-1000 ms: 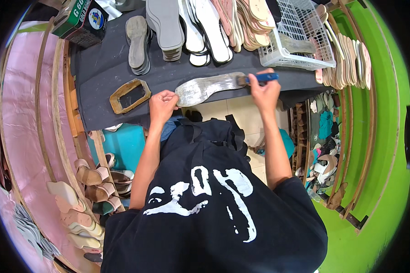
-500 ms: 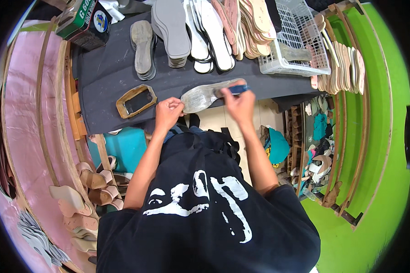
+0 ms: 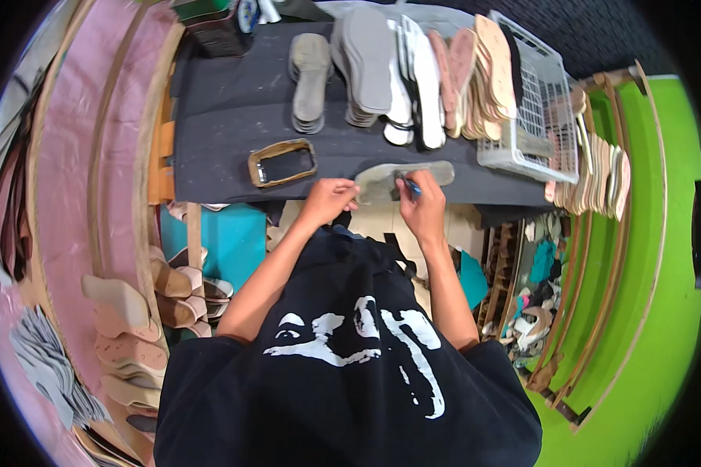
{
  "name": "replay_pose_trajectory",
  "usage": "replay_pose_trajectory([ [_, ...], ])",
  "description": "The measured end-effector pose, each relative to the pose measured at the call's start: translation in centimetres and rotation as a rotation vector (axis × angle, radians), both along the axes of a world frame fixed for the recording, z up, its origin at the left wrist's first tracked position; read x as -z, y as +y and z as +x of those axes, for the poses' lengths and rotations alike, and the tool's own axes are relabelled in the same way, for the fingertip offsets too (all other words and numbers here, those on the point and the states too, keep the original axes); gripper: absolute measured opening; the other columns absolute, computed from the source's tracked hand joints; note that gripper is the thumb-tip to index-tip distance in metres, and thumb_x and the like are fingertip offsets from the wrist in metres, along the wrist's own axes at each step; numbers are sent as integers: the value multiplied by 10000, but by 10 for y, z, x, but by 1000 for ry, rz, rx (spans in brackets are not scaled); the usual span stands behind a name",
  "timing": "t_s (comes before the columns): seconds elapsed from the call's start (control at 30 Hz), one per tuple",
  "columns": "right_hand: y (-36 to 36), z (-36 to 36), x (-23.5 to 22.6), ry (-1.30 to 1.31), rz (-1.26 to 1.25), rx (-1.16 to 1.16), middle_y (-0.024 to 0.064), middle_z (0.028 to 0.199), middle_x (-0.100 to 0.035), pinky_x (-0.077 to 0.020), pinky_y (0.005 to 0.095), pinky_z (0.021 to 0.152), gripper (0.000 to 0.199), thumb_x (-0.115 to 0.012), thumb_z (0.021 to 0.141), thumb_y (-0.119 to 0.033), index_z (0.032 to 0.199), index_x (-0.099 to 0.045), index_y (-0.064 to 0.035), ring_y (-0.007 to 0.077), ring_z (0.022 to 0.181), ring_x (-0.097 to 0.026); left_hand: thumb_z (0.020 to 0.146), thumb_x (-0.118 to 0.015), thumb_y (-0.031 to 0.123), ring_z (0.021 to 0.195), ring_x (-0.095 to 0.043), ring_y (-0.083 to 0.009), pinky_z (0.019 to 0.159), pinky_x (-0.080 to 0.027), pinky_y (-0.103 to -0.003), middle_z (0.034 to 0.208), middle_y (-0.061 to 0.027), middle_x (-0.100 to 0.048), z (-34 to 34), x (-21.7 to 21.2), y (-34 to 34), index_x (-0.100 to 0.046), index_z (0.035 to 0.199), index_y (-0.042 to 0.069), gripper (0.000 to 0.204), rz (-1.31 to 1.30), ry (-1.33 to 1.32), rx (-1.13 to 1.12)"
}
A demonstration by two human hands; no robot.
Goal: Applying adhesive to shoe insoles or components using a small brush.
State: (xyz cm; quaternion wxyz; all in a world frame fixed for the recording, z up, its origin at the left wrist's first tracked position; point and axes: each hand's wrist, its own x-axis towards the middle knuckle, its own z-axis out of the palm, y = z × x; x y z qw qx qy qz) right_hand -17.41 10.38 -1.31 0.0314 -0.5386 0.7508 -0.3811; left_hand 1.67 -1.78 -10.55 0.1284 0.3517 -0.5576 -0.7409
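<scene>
A worn grey shoe sole [image 3: 376, 177] lies at the near edge of the dark-covered table, its long side running left to right. My left hand [image 3: 329, 201] is closed in a pinch on the sole's left end. Over the middle of the sole, my right hand [image 3: 424, 206] grips a small blue tool [image 3: 414, 187], its working end against or just above the surface; its exact kind is hidden by my fingers. To the left sits a shallow brown-rimmed rectangular container [image 3: 255, 169] with a dark inside.
Stacks of grey soles [image 3: 366, 66], white soles [image 3: 426, 93] and beige insoles [image 3: 494, 70] line the table's back. A white plastic crate [image 3: 530, 159] stands at the right, beside a row of insoles [image 3: 600, 179]. A dark can [image 3: 218, 31] is at the back left.
My right hand has moved from the sole's right end toward its middle with the blue tool. My left hand stays at the sole's left end. The whole view has shifted.
</scene>
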Motion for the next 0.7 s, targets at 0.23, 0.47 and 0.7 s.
replay_pose_trajectory([
  [0.23,-50,69,-21,-968,-300,28,88,898,-715,-562,289,667,192,-776,967,-35,1034,-599,-3,118,751,-672,917,-785,111,796,-758,-187,693,-596,-307,974,-112,-793,63,-80,1,-786,1153,2,260,-547,-163,-157],
  [0.47,-111,102,10,-830,-23,-44,89,823,-720,-574,293,642,224,-787,975,-140,1013,-641,26,132,702,-722,873,-807,161,1331,-520,-385,1132,-425,-488,1491,-167,-570,111,-76,-34,-618,1425,20,600,-1160,-460,-450],
  [0.7,-88,81,1,-723,0,-36,145,1117,-725,-586,296,688,397,-832,915,-183,1210,-658,18,151,848,-712,914,-749,102,1353,-517,-400,1161,-412,-482,1477,-181,-578,124,-71,-30,-612,1429,1,542,-1059,-481,-474],
])
